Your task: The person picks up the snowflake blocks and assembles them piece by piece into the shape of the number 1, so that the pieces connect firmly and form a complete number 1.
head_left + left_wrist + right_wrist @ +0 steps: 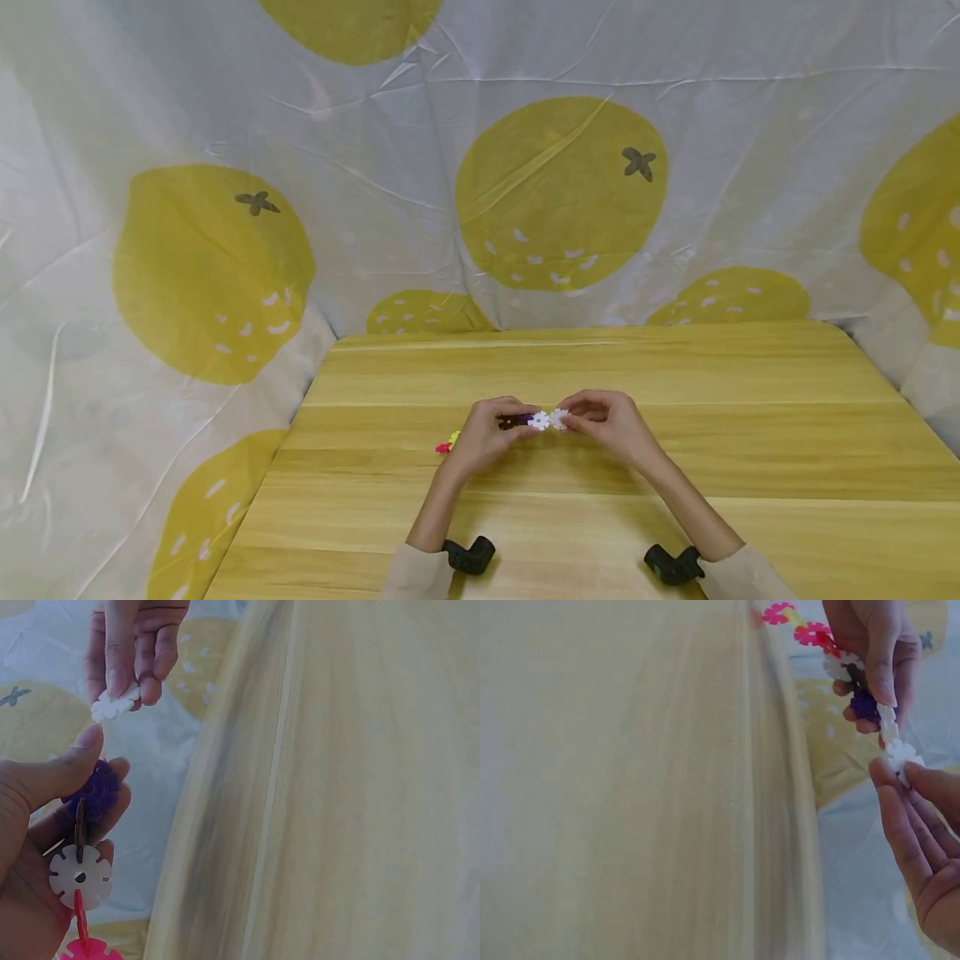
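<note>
My left hand (480,433) grips a chain of interlocking plastic snowflake discs. In the left wrist view, a purple disc (103,787) lies under the thumb, followed by a dark disc, a white disc (81,877) and red and pink ones. A whitish disc (887,724) sticks out at the front end of the chain, seen nearly edge-on. My right hand (615,423) pinches another white snowflake disc (904,754) between thumb and fingers. These two white discs meet edge to edge; whether their slots are joined I cannot tell.
The chain's tail, with a yellow disc (453,437) and a pink disc (443,448), shows left of the left hand. A wooden table (600,525) lies beneath both hands. Behind it hangs a lemon-patterned cloth (405,192). Black wrist devices (470,556) sit at both cuffs.
</note>
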{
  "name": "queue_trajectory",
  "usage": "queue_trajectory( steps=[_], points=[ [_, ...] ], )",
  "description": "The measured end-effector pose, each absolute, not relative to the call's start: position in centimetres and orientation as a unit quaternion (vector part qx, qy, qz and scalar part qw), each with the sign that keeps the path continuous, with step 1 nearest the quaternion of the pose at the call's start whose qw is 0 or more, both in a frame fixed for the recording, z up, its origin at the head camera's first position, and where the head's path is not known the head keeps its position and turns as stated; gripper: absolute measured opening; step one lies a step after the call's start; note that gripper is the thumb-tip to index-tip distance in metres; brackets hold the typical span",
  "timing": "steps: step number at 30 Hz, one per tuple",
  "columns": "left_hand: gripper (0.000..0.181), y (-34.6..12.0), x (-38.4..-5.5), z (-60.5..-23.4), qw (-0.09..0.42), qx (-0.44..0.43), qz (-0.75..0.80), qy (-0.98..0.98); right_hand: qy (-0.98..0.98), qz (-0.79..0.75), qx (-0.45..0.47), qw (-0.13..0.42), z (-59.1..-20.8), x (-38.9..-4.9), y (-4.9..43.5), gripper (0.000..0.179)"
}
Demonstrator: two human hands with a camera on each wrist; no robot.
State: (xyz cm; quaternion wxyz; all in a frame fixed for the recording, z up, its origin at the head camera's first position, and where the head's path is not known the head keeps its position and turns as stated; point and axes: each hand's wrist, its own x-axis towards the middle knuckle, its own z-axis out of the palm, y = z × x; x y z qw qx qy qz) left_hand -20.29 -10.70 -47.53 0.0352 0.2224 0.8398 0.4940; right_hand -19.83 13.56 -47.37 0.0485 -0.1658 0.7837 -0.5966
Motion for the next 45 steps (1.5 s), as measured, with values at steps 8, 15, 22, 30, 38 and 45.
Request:
queue_trajectory(
  steps=[8,15,22,30,38,45],
  points=[
    [0.024,-10.7,-20.4,-47.3,0.036,0.227,0.5,0.835,0.793,-0.588,-0.153,0.036,-47.3,-19.4,13.1,0.014],
    [0.02,-10.5,-20.4,-46.8,0.042,0.234,0.495,0.835,0.793,-0.586,-0.165,0.019,-47.3,-19.0,12.9,0.013],
    [0.019,-9.8,-20.5,-46.1,0.036,0.258,0.474,0.841,0.79,-0.592,-0.16,0.014,-47.0,-18.9,13.0,0.011],
    [0.021,-9.6,-20.6,-46.1,0.04,0.257,0.482,0.837,0.806,-0.572,-0.15,0.004,-47.3,-19.0,13.6,0.021],
    [0.02,-9.4,-20.6,-46.2,0.041,0.253,0.491,0.833,0.77,-0.62,-0.15,0.033,-47.2,-18.9,13.9,0.021],
    [0.028,-9.8,-21.0,-45.3,0.067,0.261,0.487,0.83,0.786,-0.605,-0.125,-0.032,-47.1,-19.6,14.2,0.02]
  ],
)
